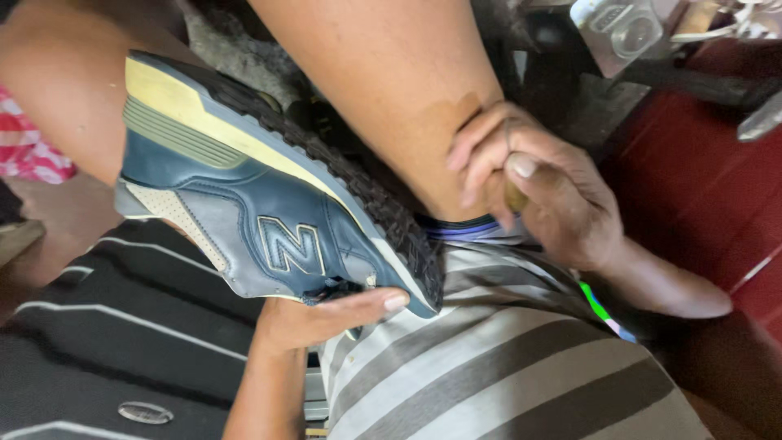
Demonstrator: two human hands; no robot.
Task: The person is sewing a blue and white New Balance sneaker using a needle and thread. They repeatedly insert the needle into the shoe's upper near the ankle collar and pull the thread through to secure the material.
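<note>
A dark blue and grey sneaker [261,212] with a cream midsole and black treaded sole lies on its side across my lap, toe toward the lower right. My left hand [326,314] grips it from below near the toe, thumb pressed along the upper. My right hand [538,191] rests against my bare thigh [391,73], fingers closed on a small brownish tool [515,195] with a thin thread or wire looped over the fingers. What the tool is cannot be made out.
I wear grey-and-white striped shorts [505,358]. A black striped bag or cloth [106,326] lies at the lower left. Red floor [700,187] shows on the right, a clear plastic container [623,28] at the top right, pink cloth [24,147] at the far left.
</note>
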